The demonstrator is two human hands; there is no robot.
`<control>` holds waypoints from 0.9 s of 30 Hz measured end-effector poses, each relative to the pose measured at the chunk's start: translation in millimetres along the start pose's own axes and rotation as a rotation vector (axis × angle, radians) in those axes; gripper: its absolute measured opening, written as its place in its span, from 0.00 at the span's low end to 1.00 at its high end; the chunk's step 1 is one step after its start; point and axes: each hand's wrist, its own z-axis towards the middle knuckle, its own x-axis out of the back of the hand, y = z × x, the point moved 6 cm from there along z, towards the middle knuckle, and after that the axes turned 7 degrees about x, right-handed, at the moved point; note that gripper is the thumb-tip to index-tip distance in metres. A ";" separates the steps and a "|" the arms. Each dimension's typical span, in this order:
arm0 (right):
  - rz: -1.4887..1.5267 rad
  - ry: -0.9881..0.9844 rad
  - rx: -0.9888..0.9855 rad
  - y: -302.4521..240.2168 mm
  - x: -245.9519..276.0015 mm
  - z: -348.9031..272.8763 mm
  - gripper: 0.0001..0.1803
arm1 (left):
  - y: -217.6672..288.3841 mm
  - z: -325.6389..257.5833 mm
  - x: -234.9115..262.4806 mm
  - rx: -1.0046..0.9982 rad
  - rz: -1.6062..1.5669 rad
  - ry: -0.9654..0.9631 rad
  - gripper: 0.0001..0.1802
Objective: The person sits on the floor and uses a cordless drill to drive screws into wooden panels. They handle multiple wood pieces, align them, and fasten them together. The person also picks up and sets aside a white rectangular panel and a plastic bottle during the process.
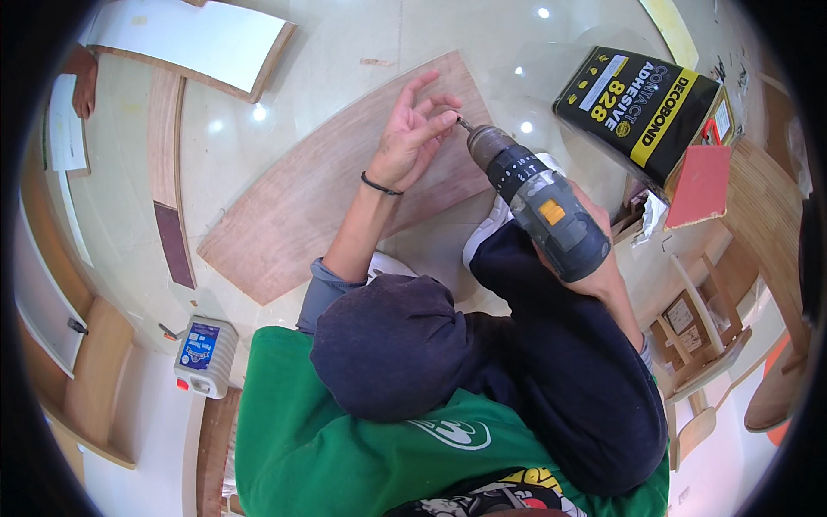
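Observation:
A grey and black cordless drill (551,215) with an orange patch on top is held in my right hand (600,277). My right fingers wrap round its grip, mostly hidden under the drill's body. The chuck points up and left. At its tip, my left hand (405,142) has thumb and forefinger pinched at the small dark bit (465,125), while the other fingers are loosely curled. Whether a screw sits on the bit is too small to tell. Below both hands, a curved reddish-brown wooden board (297,202) lies flat on the floor.
A black and yellow adhesive can (594,103) stands at the right, a red flat piece (699,185) against it. A grey jug (222,349) is at lower left. Panels (194,39) and a wooden strip (165,129) lie left. Another person's hand (84,90) shows far left. Wooden furniture (702,327) stands right.

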 end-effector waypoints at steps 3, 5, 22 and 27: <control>-0.003 -0.042 -0.045 2.2 2.7 1.1 0.39 | -2.2 2.8 4.6 0.052 0.063 -0.038 0.38; 0.037 -0.054 -0.061 0.2 2.9 1.9 0.39 | -5.4 2.8 8.6 0.072 0.071 -0.033 0.38; -0.120 0.104 -0.077 -6.1 -7.4 54.7 0.29 | -46.6 48.3 -4.9 0.206 -0.597 0.172 0.14; -0.096 0.090 -0.093 -3.4 -2.2 70.9 0.28 | -42.8 60.1 -13.1 0.183 -0.587 0.095 0.15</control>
